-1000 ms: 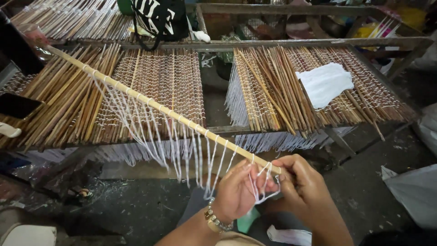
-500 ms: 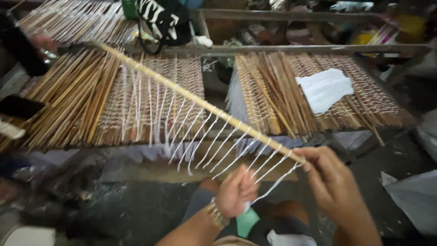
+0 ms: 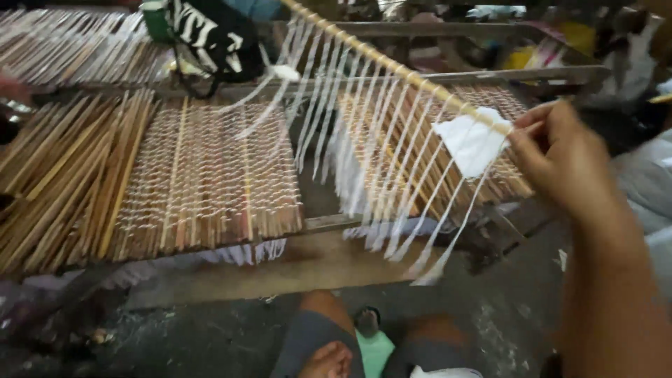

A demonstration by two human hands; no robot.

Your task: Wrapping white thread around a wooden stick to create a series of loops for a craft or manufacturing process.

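Pinching near end of long bamboo stick [image 3: 392,66], right hand [image 3: 567,164] lifts it slantwise over workbench [image 3: 329,224], so white strings [image 3: 392,189] hang free past its front edge. Left hand [image 3: 327,360] low by knees, fingers curled, empty. Woven stick mats [image 3: 203,182] cover bench; white cloth [image 3: 470,142] right; striped bag [image 3: 210,35] at back. Dirty floor, cluttered workshop.

— What does the stick [image 3: 392,66] look like?
— Thin, pale bamboo, slanting from top centre down to the right.
— And the strings [image 3: 392,182]?
— White loops hanging from it, dangling toward lower centre.
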